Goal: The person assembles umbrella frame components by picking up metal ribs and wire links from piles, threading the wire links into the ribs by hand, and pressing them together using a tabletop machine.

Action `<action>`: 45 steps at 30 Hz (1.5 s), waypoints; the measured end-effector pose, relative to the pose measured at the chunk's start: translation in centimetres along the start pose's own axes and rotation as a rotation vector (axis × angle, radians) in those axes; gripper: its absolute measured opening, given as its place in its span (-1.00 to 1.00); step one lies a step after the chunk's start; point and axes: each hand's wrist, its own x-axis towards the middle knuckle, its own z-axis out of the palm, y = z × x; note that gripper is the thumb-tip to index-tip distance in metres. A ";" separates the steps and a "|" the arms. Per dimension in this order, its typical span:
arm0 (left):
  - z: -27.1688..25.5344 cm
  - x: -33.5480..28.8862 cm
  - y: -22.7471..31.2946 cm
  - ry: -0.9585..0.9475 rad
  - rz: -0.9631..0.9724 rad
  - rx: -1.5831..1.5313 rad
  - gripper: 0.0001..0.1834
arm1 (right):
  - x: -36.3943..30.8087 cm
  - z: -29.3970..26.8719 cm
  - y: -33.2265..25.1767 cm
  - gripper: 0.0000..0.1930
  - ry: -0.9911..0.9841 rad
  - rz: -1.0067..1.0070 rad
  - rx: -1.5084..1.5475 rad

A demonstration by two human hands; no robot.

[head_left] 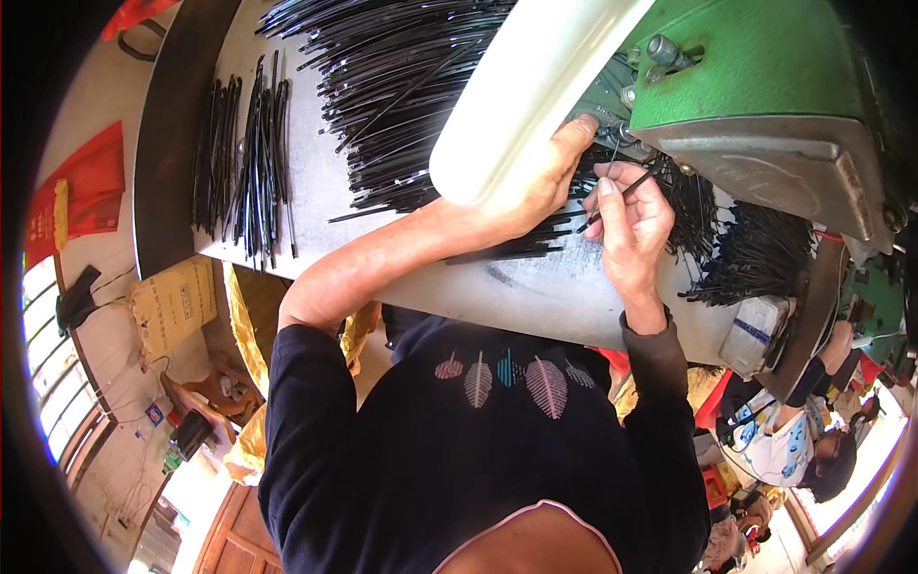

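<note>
My right hand (631,215) pinches a thin black rod (612,203) between thumb and fingers, just below the green machine (755,67). Beside it, my left hand (555,177) reaches to the small metal parts (626,134) at the machine's working point. Its thumb is bent inward and the hand looks closed; what it holds, if anything, is hidden. A long white lamp tube (526,96) covers part of my left hand and wrist. Many similar loose rods (402,115) lie in a broad heap across the metal table (516,301), left of the machine.
Two smaller rod bundles (258,172) lie at the table's left. More bunches (755,253) sit under the machine at right. A dark raised edge (177,134) bounds the table's left side. Another person (794,435) sits at the right. A cardboard box (177,306) stands at left.
</note>
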 end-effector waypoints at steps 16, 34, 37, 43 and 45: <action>0.3 1.3 0.8 -0.082 0.077 0.085 -0.75 | 0.4 -0.8 0.4 -0.86 0.050 -0.037 0.024; -1.5 0.8 1.5 -0.195 0.436 0.712 -0.76 | 0.1 -1.1 0.3 -0.84 -0.066 0.184 0.237; -2.4 -0.1 1.2 -0.107 0.088 -0.179 -0.86 | -0.5 -0.3 0.2 -0.74 -0.080 0.138 0.497; -5.7 -0.8 0.4 -0.555 -0.861 -0.883 -0.84 | -0.5 0.5 0.6 -0.77 -0.141 0.075 0.535; -5.6 -0.8 -0.2 -0.602 -0.927 -1.001 -0.84 | -0.3 0.4 0.9 -0.76 -0.166 0.092 0.549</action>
